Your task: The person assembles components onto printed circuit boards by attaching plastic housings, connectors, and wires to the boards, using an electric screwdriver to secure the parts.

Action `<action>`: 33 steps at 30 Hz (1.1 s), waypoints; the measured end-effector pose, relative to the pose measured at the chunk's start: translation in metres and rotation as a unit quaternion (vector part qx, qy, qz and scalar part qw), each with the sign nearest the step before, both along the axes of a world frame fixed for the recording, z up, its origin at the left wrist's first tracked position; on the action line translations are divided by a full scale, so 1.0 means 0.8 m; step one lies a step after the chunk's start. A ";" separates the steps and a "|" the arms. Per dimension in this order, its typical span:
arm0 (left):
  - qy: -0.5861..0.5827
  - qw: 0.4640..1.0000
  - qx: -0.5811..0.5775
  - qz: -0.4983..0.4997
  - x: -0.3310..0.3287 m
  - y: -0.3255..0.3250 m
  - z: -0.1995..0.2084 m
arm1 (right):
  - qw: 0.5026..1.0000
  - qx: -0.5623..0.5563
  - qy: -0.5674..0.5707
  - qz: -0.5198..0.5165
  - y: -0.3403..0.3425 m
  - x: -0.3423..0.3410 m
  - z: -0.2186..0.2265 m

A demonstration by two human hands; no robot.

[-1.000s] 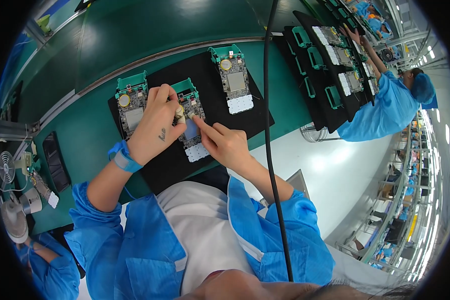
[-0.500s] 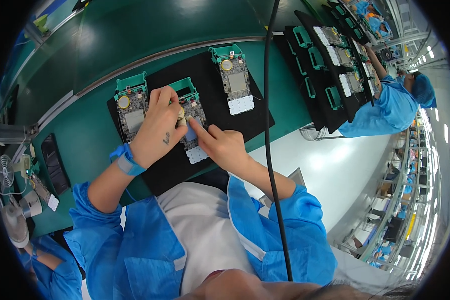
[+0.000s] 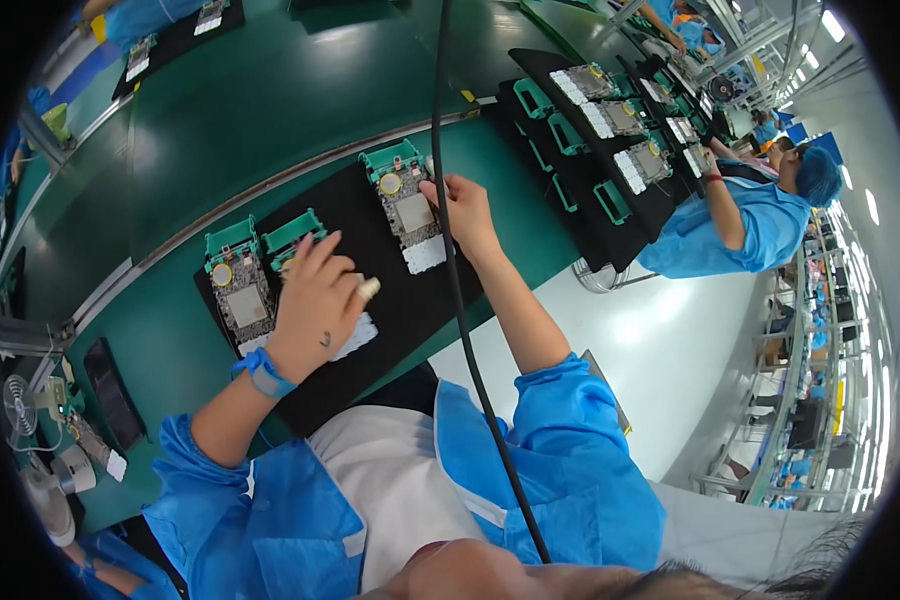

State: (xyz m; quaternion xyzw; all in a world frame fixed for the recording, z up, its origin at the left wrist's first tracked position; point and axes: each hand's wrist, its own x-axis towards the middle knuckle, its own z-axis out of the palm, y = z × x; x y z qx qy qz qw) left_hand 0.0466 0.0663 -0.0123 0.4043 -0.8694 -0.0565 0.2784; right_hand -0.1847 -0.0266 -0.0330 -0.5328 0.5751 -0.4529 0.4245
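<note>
My left hand (image 3: 318,305) is over the middle circuit board (image 3: 357,335), its fingers spread and slightly blurred. Something cream-coloured (image 3: 368,288), perhaps a finger cover, shows at its thumb side. The hand hides most of that board; its green plastic frame (image 3: 295,232) and white end still show. My right hand (image 3: 465,212) has its fingers curled together at the right edge of the right circuit board (image 3: 410,212). A black cable (image 3: 444,150) crosses in front of its fingertips, so what they pinch is hidden. The left circuit board (image 3: 245,307) lies beside my left hand.
The boards rest on a black mat (image 3: 410,318) on a green bench. A phone (image 3: 113,393) and a small fan (image 3: 20,405) are at the left. Racked black trays (image 3: 595,150) with boards stand at the right, near a person in blue (image 3: 740,225).
My right hand has left the middle board and moved right to the right board. My left hand has spread its fingers above the middle board. The whole view has shifted.
</note>
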 end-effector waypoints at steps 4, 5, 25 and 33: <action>0.211 0.974 -0.020 0.079 -0.025 -0.030 0.039 | 0.924 0.215 -0.317 -0.001 0.013 -0.007 -0.016; 0.222 0.971 -0.031 0.087 -0.036 -0.038 0.042 | 0.904 0.231 -0.360 0.032 0.023 -0.007 -0.008; 0.233 0.972 -0.016 -0.012 -0.040 -0.051 0.019 | 0.959 0.120 -0.257 -0.006 0.073 -0.005 0.011; 0.246 0.962 0.117 -0.003 -0.027 -0.054 0.012 | 0.985 0.057 -0.165 -0.006 0.080 -0.001 -0.009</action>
